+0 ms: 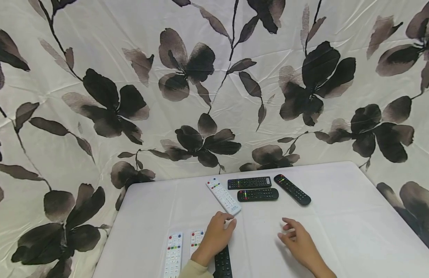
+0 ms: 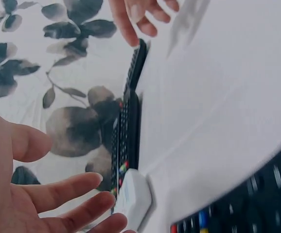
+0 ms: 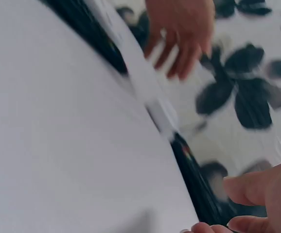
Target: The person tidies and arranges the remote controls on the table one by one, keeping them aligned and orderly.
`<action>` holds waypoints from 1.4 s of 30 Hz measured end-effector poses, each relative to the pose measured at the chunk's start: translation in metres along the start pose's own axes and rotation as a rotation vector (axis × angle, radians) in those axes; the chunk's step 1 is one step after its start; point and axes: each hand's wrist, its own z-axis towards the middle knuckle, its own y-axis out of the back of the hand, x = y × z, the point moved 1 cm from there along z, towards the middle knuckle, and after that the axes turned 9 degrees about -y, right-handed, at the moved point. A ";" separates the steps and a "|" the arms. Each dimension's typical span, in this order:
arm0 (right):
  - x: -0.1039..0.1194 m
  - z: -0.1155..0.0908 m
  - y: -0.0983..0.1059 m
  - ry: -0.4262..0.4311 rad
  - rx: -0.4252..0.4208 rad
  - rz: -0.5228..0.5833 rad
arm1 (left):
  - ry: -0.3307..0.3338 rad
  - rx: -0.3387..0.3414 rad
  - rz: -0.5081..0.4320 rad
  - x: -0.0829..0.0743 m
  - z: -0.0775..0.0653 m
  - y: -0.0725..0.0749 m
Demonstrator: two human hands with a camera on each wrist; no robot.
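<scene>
near side of worktop (image 1: 339, 239): first white remote (image 1: 173, 253) lies lengthwise; second white remote (image 1: 196, 238) is partly hidden by left hand (image 1: 215, 234); near black remote (image 1: 223, 264) shows beside that wrist. left fingers are loosely extended, close to lower end of slanted white remote (image 1: 223, 196); cannot tell if they touch. right hand (image 1: 298, 240) is over worktop, fingers relaxed, apart. farther: middle black remote (image 1: 257, 194), slanted black remote (image 1: 292, 189) to its right, far black remote (image 1: 249, 182). behind: floral cloth (image 1: 138, 69).
</scene>
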 end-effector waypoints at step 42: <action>-0.033 0.109 0.072 -0.037 -0.206 -0.095 | 0.036 0.020 -0.258 -0.036 0.057 -0.070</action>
